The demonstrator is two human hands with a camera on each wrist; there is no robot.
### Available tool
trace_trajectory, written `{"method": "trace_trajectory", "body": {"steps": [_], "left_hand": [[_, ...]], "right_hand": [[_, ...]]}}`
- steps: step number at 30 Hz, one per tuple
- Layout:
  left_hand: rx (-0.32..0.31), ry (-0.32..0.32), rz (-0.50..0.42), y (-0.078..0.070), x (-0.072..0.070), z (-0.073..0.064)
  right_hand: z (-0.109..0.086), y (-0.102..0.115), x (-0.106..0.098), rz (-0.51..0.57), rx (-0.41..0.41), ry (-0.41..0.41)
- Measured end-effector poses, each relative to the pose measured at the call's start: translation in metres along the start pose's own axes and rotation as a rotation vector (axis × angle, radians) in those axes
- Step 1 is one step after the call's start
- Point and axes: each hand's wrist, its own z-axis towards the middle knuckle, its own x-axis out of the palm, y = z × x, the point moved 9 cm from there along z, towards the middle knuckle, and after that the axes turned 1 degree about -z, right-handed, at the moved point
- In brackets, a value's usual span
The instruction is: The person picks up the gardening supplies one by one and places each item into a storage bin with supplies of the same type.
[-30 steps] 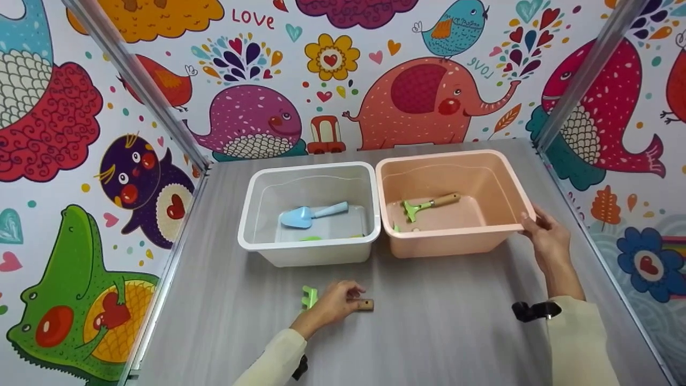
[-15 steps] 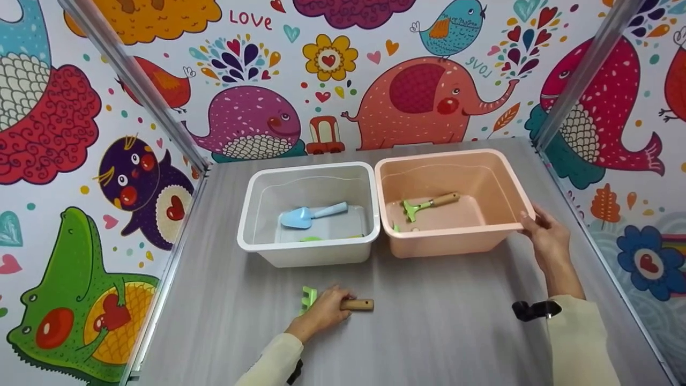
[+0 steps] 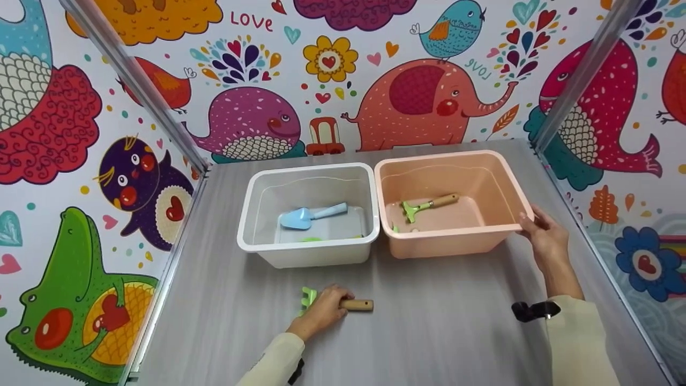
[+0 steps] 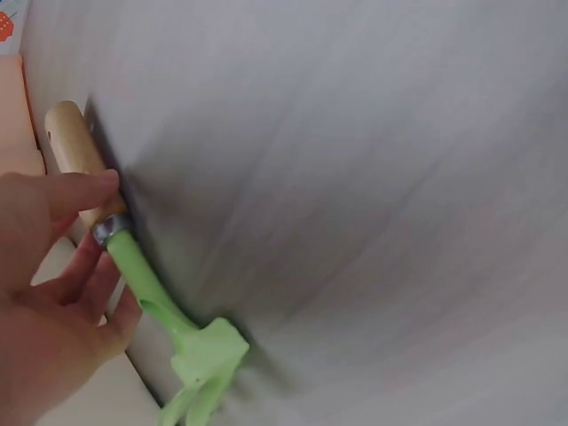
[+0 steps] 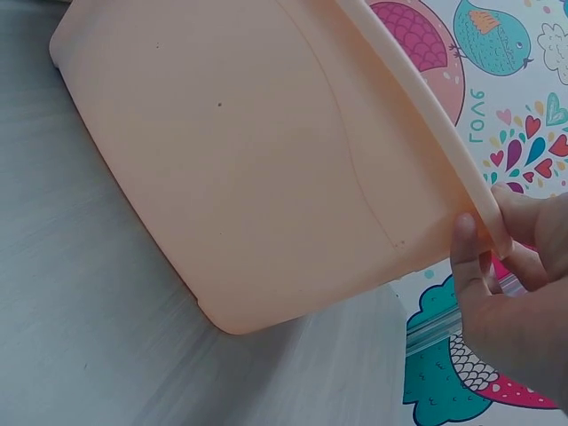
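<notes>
My left hand (image 3: 323, 310) pinches a small garden hand rake by its wooden handle (image 3: 358, 305) as it lies on the table. In the left wrist view the thumb and fingers sit on either side of the handle near the metal collar, and the green rake head (image 4: 209, 355) points away. My right hand (image 3: 546, 241) grips the near right corner of the peach bin's rim (image 3: 450, 231), thumb on one side and fingers on the other. Inside that bin lies another green tool (image 3: 429, 206) with a wooden handle.
A white bin (image 3: 311, 246) stands left of the peach one, close beside it. It holds a light blue trowel (image 3: 300, 219) and green pieces partly hidden by the wall. Printed walls with metal posts (image 3: 144, 91) border the grey table (image 3: 429, 321).
My left hand has lowered slightly and drawn back along the handle toward the rake head, its fingers now at the handle, baring more wood. The right hand keeps its place on the bin rim.
</notes>
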Motion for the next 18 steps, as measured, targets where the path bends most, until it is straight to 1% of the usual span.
{"method": "trace_trajectory", "body": {"steps": [4,13,18], "left_hand": [[0.003,-0.002,0.005,0.0005,0.0002,0.0007],[0.034,-0.012,-0.010,-0.0001,-0.0023,0.0018],[0.027,0.000,-0.021,-0.0003,-0.0018,0.0009]], "right_hand": [[0.0001,-0.0007,-0.0002,0.006,0.008,0.009],[0.0003,-0.0005,0.0008,-0.039,0.020,0.030],[0.0000,-0.0025,0.0004,-0.052,0.019,0.028]]}}
